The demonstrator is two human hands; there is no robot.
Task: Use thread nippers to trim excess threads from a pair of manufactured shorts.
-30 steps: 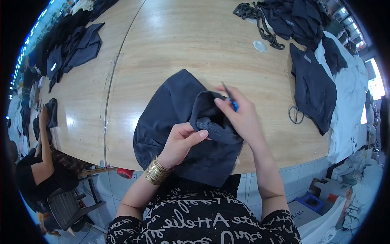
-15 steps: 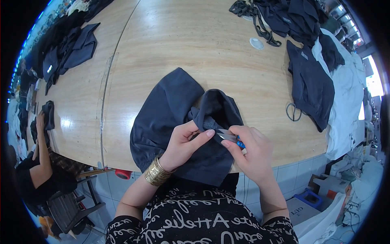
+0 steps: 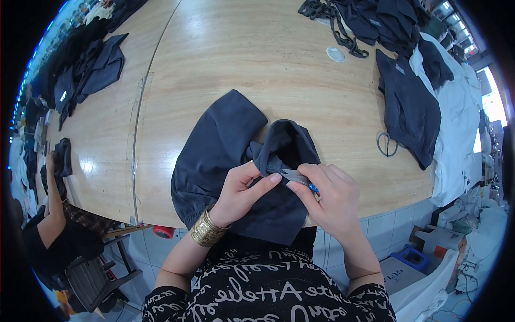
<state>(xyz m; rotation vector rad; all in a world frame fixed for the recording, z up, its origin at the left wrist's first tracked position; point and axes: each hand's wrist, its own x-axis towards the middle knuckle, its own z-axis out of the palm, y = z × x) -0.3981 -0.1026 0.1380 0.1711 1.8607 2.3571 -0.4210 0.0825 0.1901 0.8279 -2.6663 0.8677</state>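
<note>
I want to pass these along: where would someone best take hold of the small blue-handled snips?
By the blue handle end, coming from the person's right. The metal blades point left into the dark garment's seam, pinched by the left hand, and the right hand covers most of the handle.

— What's the room like?
— A long wooden table (image 3: 225,64) fills most of the view, pale and glossy, with a seam running down its left part (the light glares off the boards near the left edge). The table's front face (image 3: 397,228) is clad in light tiles.

— And around it?
— Bright daylight pours in from a window (image 3: 491,104) at the far right. A white cloth (image 3: 453,134) drapes over that end. Below, there's a cluttered floor with a blue stool (image 3: 416,257) and a cardboard box (image 3: 397,271). Down left, a dark chair (image 3: 91,279) stands by the table.
</note>
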